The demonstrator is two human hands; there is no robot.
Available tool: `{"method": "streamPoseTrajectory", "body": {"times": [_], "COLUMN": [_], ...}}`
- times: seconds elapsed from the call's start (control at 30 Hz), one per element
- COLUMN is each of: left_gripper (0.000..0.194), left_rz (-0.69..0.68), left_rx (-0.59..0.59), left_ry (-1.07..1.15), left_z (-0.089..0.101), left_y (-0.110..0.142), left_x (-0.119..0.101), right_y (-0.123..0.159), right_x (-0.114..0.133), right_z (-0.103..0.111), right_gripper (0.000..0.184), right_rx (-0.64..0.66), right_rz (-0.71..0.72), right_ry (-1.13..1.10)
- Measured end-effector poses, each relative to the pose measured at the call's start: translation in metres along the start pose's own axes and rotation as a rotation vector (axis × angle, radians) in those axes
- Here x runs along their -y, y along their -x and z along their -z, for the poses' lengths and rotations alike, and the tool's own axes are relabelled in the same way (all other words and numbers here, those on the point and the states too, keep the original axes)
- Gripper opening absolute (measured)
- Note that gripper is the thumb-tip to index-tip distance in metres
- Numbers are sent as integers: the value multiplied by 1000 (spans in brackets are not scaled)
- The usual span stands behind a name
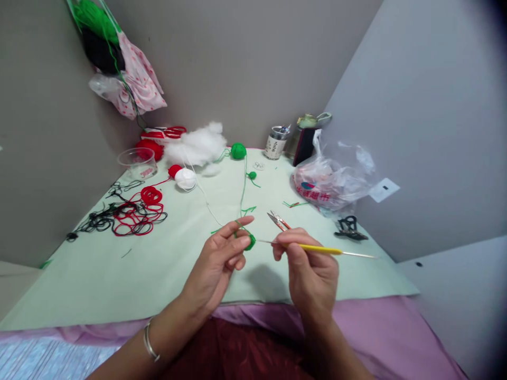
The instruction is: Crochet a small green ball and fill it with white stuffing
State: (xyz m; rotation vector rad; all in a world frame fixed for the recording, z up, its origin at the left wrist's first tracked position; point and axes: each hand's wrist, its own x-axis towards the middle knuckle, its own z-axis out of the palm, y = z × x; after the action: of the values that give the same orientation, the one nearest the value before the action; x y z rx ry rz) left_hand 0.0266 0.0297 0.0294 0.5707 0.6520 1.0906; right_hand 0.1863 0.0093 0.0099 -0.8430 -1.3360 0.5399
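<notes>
"Dark red cloth is filling the near edge, between two bare forearms. What is the left hand doing?"

"Its fingers are pinching a small green crocheted piece above the tabletop, index finger extending. A green strand is running from there towards the green ball at the back."

"And the right hand?"

"Fingers closing round the yellow-handled hook. One thin metal end is pointing at the green piece, at or just beside its edge; contact unclear. The other end is pointing right."

"Nearby?"

"Small snips are lying just beyond the right hand, blades pointing away to the left. Red yarn and black yarn are tangling on the left side."

"Farther back?"

"White stuffing is sitting behind a white ball. On the right, a clear plastic bag is bulging before a dark, upright phone."
</notes>
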Motion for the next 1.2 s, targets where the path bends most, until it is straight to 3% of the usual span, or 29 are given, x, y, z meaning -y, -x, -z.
{"method": "streamPoseTrajectory", "body": {"times": [0.1,0.33,0.53,0.7,0.8,1.2], "left_gripper": [47,72,63,46,42,34], "left_rz": [-56,-56,-63,-98,-118,-164], "left_rx": [32,50,115,78,82,52], "left_ry": [-122,-246,-318,-345,-350,-463], "left_z": [-3,-2,2,4,5,4], "left_y": [2,6,6,7,7,9], "left_x": [2,6,8,8,8,4], "right_y": [-3,-1,2,-2,-4,6], "right_x": [1,0,4,0,0,5], "right_z": [-2,-4,-6,-4,-3,0], "right_gripper": [20,19,20,12,15,22], "right_rx": [68,69,23,-50,-40,32], "right_rz": [-55,-98,-16,-261,-336,-120], "right_ry": [-64,-65,35,-233,-341,-71]}}
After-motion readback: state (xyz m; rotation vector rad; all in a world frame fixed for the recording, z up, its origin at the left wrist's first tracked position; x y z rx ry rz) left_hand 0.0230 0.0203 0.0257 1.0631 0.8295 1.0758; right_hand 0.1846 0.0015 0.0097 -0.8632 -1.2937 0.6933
